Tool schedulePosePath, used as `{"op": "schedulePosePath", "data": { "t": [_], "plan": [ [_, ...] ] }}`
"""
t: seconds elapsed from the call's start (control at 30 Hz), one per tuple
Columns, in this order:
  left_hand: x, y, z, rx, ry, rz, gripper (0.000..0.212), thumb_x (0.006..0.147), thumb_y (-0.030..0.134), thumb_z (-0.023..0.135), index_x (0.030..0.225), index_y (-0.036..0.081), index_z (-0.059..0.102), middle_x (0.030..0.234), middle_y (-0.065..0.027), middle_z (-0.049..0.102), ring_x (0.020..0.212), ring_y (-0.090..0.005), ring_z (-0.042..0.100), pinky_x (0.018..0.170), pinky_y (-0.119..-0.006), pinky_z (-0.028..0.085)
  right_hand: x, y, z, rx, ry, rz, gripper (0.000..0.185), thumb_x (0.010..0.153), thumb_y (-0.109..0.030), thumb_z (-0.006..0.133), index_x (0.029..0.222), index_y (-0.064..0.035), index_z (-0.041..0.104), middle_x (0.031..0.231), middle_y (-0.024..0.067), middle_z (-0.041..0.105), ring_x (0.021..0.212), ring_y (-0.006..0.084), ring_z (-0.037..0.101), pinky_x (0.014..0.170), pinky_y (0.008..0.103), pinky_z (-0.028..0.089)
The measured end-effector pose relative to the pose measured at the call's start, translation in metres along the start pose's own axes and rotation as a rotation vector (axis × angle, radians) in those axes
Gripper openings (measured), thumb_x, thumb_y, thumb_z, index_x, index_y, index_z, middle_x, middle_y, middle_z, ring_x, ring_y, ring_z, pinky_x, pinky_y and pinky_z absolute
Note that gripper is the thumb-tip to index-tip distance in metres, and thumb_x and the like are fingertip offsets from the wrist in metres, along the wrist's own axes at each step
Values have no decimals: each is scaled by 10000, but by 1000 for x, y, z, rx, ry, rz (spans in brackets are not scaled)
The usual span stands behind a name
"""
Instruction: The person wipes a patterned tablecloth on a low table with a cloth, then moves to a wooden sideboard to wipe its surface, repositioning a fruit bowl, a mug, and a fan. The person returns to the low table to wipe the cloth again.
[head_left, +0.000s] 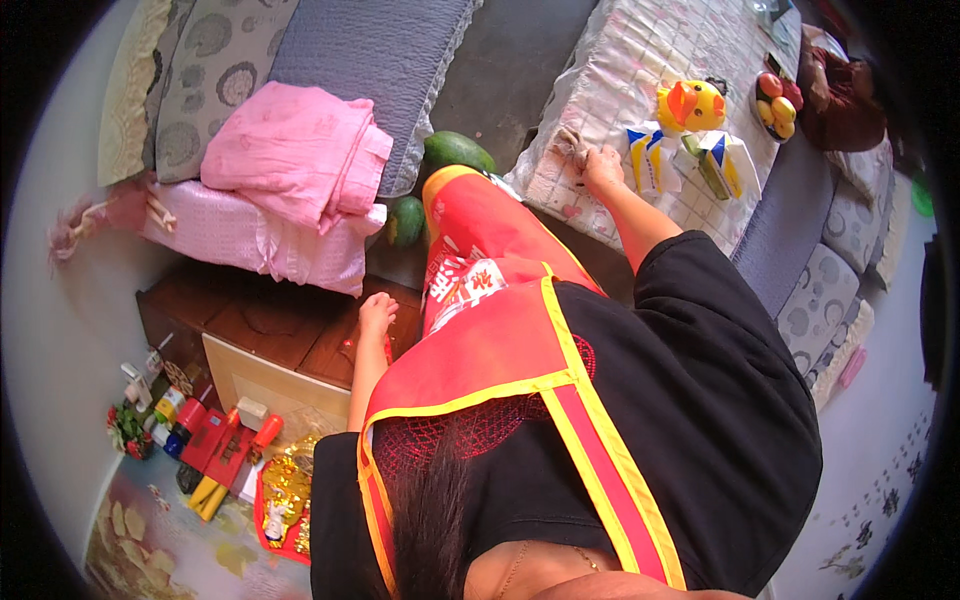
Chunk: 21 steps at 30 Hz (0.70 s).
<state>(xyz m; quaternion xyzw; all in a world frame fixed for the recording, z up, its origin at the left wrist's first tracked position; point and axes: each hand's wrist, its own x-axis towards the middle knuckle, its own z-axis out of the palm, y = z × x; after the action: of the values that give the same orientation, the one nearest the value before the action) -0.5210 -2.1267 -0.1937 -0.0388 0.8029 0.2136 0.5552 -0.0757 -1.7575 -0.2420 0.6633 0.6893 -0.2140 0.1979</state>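
My right hand (602, 171) rests on a table with a checked, patterned tablecloth (592, 90), its fingers on a crumpled greyish cloth (571, 145) near the table's edge. Beside that hand, to the right, are a blue, white and yellow tissue packet (651, 159) and a second, similar packet (724, 166). A yellow duck-shaped object (694, 105) with an orange bill is just beyond them. My left hand (377, 313) hangs at my side over a brown wooden cabinet top (285, 322), fingers curled, with nothing visible in it. I wear a red apron (472, 360) with yellow trim.
A bowl of fruit (776, 109) sits at the table's far right. Watermelons (459, 152) lie on the floor between table and grey sofa (352, 60). Folded pink fabric (292, 154) covers the sofa's end. Red boxes (217, 446) and several ornaments crowd the lower left.
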Motion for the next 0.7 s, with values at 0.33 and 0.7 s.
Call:
{"op": "schedulePosePath", "data": {
  "t": [0.33,0.7],
  "plan": [
    [36,48,8,374,-96,262,303,962,261,614,1077,-7,697,920,-96,704,878,-160,661,725,-309,524,16,2,-8,51,-98,33,389,805,-189,727,1168,-75,644,1294,193,537,1263,389,491,1042,455,453],
    [62,370,113,515,-119,150,311,1009,266,559,1177,12,622,1032,-100,695,889,-173,693,673,-279,533,157,25,-16,999,-122,902,370,816,-252,657,1014,55,718,933,233,731,816,320,738,759,411,576]
  ]
}}
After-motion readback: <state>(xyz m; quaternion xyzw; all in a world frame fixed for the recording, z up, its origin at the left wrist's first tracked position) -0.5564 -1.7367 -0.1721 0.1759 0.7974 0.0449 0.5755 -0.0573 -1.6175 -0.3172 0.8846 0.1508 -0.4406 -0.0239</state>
